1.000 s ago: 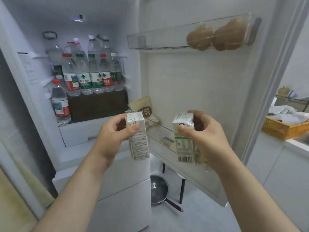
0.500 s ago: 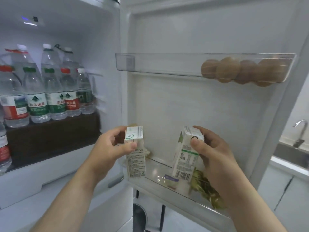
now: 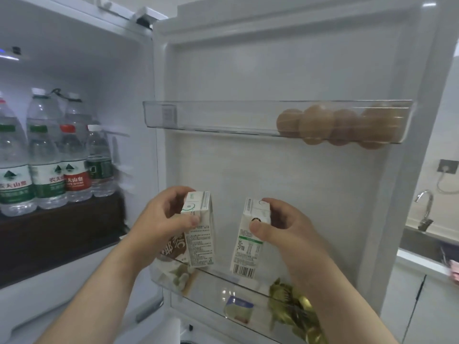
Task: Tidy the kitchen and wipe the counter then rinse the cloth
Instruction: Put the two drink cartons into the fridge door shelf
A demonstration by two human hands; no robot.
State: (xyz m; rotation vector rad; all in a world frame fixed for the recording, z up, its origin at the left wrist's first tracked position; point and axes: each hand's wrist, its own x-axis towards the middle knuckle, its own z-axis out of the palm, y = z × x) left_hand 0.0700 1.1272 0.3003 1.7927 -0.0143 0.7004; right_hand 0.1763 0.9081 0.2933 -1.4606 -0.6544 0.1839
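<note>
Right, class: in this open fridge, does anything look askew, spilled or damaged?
Nothing is spilled or damaged. Only the right carton leans, because the right hand holds it tilted at the lower door shelf.

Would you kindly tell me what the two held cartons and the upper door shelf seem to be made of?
The left carton and right carton look like coated paperboard: sharp folded edges, printed faces, a slight sheen. The upper door shelf is probably clear, glossy rigid plastic, since the eggs show through its front wall.
</note>
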